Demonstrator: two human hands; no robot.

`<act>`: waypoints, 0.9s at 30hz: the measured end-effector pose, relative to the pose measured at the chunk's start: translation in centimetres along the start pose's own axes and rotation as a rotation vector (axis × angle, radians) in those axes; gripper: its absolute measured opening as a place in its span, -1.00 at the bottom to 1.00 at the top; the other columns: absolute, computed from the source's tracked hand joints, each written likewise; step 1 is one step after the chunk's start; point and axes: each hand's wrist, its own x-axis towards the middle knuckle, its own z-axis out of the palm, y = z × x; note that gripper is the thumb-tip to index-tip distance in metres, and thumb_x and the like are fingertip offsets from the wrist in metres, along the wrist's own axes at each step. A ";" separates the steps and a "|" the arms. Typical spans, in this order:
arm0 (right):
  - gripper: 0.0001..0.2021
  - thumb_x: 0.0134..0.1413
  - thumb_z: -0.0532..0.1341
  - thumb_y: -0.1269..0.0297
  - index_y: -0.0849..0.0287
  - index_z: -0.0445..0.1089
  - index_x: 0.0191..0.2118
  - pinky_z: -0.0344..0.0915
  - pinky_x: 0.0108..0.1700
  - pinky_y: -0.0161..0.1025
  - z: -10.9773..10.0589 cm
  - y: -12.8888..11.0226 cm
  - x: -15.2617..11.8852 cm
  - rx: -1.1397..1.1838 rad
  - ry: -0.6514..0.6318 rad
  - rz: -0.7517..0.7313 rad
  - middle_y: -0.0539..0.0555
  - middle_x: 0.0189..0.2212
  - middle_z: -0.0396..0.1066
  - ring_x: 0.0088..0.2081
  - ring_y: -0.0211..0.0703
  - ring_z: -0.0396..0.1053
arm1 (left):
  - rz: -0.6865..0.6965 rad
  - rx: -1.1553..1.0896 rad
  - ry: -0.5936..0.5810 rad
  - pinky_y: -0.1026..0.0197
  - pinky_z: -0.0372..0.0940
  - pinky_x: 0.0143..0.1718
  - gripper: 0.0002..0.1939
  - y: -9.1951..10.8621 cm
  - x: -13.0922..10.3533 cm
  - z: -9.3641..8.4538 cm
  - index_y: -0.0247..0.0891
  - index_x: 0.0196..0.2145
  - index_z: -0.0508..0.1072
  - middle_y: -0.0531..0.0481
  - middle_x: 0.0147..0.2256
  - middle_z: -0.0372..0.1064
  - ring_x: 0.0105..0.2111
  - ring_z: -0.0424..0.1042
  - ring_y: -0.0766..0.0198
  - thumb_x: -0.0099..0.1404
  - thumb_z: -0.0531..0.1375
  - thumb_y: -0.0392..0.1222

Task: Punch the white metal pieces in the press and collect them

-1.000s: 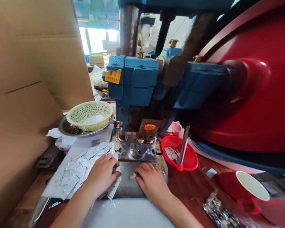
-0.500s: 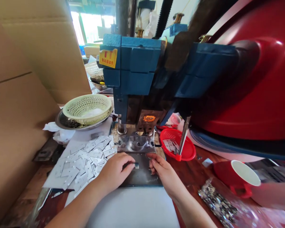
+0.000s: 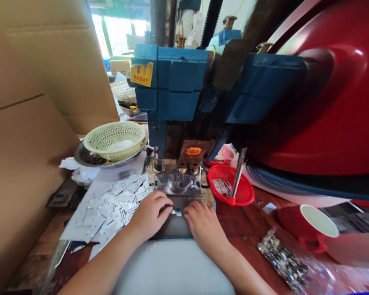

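Note:
My left hand (image 3: 151,215) is closed, thumb and fingers pinching one end of a small flat metal plate (image 3: 177,212). From the other side my right hand (image 3: 204,223) has its fingers curled down at the plate's right end, and they partly hide it. Both hands rest over the dark steel bed (image 3: 172,229) just in front of the press die (image 3: 178,184). Above the die hangs the ram (image 3: 193,157) of a blue press (image 3: 178,78). Left of my left hand lies a heap of thin white metal plates (image 3: 117,203).
A red basket (image 3: 246,194) holding a few plates stands right of the die, a metal lever (image 3: 240,170) reaching over it. Farther right are a red mug (image 3: 290,223) and a bag of small metal parts (image 3: 281,258). A pale green colander (image 3: 115,137) sits back left beside cardboard (image 3: 49,82).
My right hand has moved left and turned palm down, its fingers now at the small plate. My left hand has shifted slightly toward the die, still pinching the plate.

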 end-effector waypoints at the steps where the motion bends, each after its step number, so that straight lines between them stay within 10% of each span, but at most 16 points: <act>1: -0.82 0.20 0.05 0.40 0.13 0.40 -0.29 0.19 -0.21 -0.11 -0.1 0.2 -0.4 0.039 -0.003 0.006 0.10 -0.28 0.41 -0.22 -0.04 0.32 | 0.003 -0.002 0.011 0.09 0.30 -0.12 -0.85 -0.1 0.0 -0.1 -0.16 -0.25 0.49 -0.02 -0.22 0.40 -0.20 0.39 0.19 0.27 0.13 -0.23; 11: -0.74 0.25 -0.02 0.23 0.13 0.40 -0.26 0.26 -0.15 -0.14 -0.3 4.5 -5.5 0.335 0.102 0.141 0.08 -0.31 0.44 -0.25 -0.11 0.36 | -0.022 -0.003 -0.028 0.07 0.31 -0.09 -0.83 -0.5 0.1 -0.2 -0.12 -0.24 0.48 0.00 -0.19 0.40 -0.16 0.38 0.19 0.28 0.10 -0.21; 20: -0.76 0.15 0.05 0.21 0.12 0.45 -0.27 0.25 -0.06 -0.10 1.2 8.8 -2.8 0.371 0.161 0.248 0.10 -0.26 0.46 -0.15 -0.05 0.36 | -0.029 -0.010 0.031 0.08 0.32 -0.09 -0.82 -0.8 0.2 -0.5 -0.12 -0.25 0.48 0.00 -0.22 0.41 -0.18 0.40 0.19 0.30 0.07 -0.17; 27: -0.79 0.15 0.05 0.24 0.14 0.41 -0.32 0.27 -0.14 -0.10 0.3 6.6 -0.5 0.389 0.282 0.230 0.09 -0.33 0.44 -0.23 -0.06 0.37 | -0.074 -0.026 0.125 0.08 0.32 -0.13 -0.82 -1.4 0.4 -0.8 -0.14 -0.27 0.48 0.00 -0.23 0.42 -0.21 0.40 0.18 0.28 0.08 -0.20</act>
